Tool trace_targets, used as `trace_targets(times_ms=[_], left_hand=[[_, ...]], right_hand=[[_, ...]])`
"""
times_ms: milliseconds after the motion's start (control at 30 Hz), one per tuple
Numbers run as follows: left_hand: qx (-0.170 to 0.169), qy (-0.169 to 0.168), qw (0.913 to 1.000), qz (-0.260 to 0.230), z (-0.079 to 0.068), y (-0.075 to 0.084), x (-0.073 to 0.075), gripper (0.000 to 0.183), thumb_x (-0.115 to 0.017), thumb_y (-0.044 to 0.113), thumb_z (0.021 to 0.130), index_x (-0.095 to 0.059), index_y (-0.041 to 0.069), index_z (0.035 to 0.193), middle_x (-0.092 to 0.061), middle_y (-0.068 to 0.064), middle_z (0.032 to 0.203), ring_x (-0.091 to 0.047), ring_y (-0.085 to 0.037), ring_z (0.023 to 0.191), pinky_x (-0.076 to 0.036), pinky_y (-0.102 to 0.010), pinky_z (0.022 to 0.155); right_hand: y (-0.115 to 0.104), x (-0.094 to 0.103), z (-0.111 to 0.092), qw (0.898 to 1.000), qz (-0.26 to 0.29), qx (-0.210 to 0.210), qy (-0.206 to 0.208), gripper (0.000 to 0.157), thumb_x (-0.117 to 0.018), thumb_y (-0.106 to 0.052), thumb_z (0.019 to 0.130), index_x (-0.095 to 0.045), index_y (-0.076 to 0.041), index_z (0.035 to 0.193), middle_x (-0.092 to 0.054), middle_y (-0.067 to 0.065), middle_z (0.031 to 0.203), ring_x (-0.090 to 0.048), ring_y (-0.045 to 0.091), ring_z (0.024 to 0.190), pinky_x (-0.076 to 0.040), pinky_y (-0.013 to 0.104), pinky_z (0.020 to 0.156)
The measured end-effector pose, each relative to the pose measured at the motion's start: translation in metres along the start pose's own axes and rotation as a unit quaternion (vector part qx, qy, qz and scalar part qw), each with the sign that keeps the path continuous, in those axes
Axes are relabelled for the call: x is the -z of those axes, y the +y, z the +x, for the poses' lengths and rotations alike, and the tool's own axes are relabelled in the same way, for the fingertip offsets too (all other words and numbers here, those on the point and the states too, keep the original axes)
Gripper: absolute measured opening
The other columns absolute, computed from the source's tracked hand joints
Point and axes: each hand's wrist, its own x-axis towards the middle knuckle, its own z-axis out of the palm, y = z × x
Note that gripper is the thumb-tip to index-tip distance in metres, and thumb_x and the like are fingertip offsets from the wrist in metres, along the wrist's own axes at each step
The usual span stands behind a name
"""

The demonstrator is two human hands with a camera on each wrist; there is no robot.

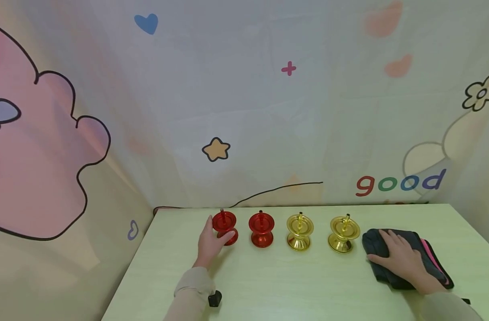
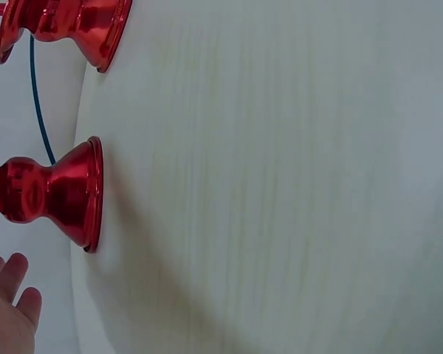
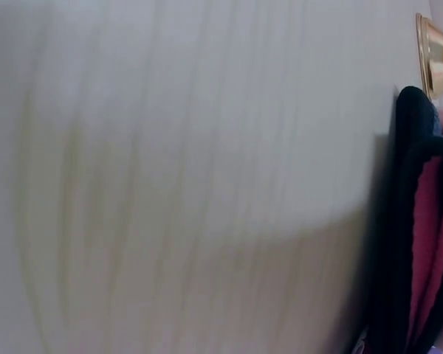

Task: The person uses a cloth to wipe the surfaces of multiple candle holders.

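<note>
My left hand (image 1: 211, 245) is at the leftmost red candle holder (image 1: 224, 221), fingers at its left side and thumb reaching across its front. In the left wrist view the fingertips (image 2: 12, 274) stand a little apart from that shiny holder (image 2: 70, 193), which is upright on the table. At the right, my right hand (image 1: 402, 261) rests spread on a folded dark cloth (image 1: 371, 244) with a pink inner layer. The right wrist view shows the cloth's thick dark folds (image 3: 399, 243), with most of the hand hidden.
A second red candle holder (image 1: 262, 229) and two gold ones, one (image 1: 299, 229) left of the other (image 1: 343, 232), continue the row. All stand on a pale wooden table (image 1: 292, 285). Behind hangs a printed curtain (image 1: 252, 111).
</note>
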Motion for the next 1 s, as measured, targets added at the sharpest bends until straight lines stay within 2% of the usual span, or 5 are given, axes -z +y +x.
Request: trace_targets(times_ms=[133, 300, 467, 633, 1000], left_hand=[[0.001, 0.008, 1.0, -0.006, 0.002, -0.001, -0.004, 0.094, -0.07, 0.042, 0.071, -0.021, -0.001, 0.139, -0.03, -0.016, 0.142, -0.027, -0.032, 0.13, -0.029, -0.048, 0.103], [0.017, 0.023, 0.9996, -0.006, 0.003, -0.002, -0.009, 0.093, -0.07, 0.044, 0.07, -0.023, 0.002, 0.139, -0.034, -0.016, 0.14, -0.031, -0.032, 0.128, -0.033, -0.047, 0.1], [0.047, 0.025, 0.9983, -0.024, 0.004, -0.001, -0.011, 0.096, -0.071, 0.041, 0.07, -0.017, 0.003, 0.141, -0.033, -0.018, 0.14, -0.031, -0.035, 0.127, -0.035, -0.049, 0.098], [0.061, 0.029, 0.997, -0.039, 0.005, 0.0, -0.012, 0.094, -0.071, 0.037, 0.071, -0.018, 0.002, 0.14, -0.035, -0.019, 0.138, -0.033, -0.035, 0.126, -0.037, -0.048, 0.096], [0.074, 0.027, 0.9946, -0.067, 0.007, -0.001, -0.015, 0.095, -0.073, 0.036, 0.069, -0.019, 0.004, 0.14, -0.035, -0.02, 0.137, -0.035, -0.035, 0.124, -0.039, -0.048, 0.095]], right_hand=[[0.0, -0.003, 0.001, 1.0, -0.001, -0.012, 0.003, 0.095, -0.055, -0.066, 0.069, -0.031, 0.002, 0.131, -0.029, 0.035, 0.13, -0.026, 0.053, 0.115, -0.025, 0.075, 0.076], [0.0, -0.004, 0.003, 1.0, 0.008, -0.021, 0.002, 0.08, -0.062, -0.048, 0.074, -0.035, 0.003, 0.128, -0.034, 0.034, 0.128, -0.029, 0.051, 0.115, -0.025, 0.074, 0.077], [-0.001, -0.004, 0.003, 1.0, 0.016, -0.024, 0.006, 0.065, -0.062, -0.028, 0.076, -0.038, 0.007, 0.126, -0.039, 0.035, 0.124, -0.032, 0.052, 0.114, -0.033, 0.067, 0.077], [-0.005, -0.002, 0.001, 0.999, 0.022, -0.037, 0.015, 0.059, -0.059, -0.02, 0.077, -0.039, 0.007, 0.125, -0.041, 0.036, 0.122, -0.037, 0.052, 0.11, -0.037, 0.062, 0.079], [-0.007, -0.007, -0.003, 0.994, 0.02, -0.01, 0.112, 0.043, -0.059, -0.009, 0.074, -0.05, 0.006, 0.113, -0.049, 0.03, 0.104, -0.046, 0.045, 0.095, -0.041, 0.059, 0.071]])
